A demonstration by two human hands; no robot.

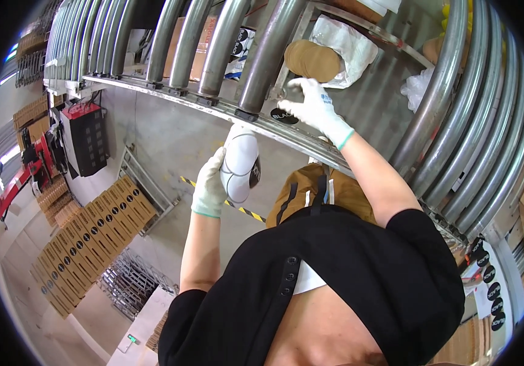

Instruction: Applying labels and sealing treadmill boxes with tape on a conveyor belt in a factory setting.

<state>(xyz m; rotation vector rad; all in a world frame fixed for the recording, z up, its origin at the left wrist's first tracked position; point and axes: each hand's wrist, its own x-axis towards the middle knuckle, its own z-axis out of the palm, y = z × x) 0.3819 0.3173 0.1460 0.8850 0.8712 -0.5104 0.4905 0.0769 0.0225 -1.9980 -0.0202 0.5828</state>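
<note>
My left hand (212, 186), in a white knit glove with a green cuff, grips a roll of white sticker backing (238, 160). Part of a dark round sticker shows on the roll's right side. The roll is just on my side of the conveyor's near rail. My right hand (312, 107), gloved alike, is above the rail with thumb and fingers apart. A black round sticker (284, 116) shows just below its thumb; whether it clings to the glove or the rail I cannot tell. Beyond that hand lie round brown cardboard discs (312, 61) by a crumpled white plastic bag (350, 52).
Metal rollers (262, 61) run along the conveyor, left and right of a gap before me. A brown bag (301, 189) is at my waist. Flattened cartons (94, 235) stand in a row at lower left, near a black box (84, 137). Round black stickers (489, 274) are at right.
</note>
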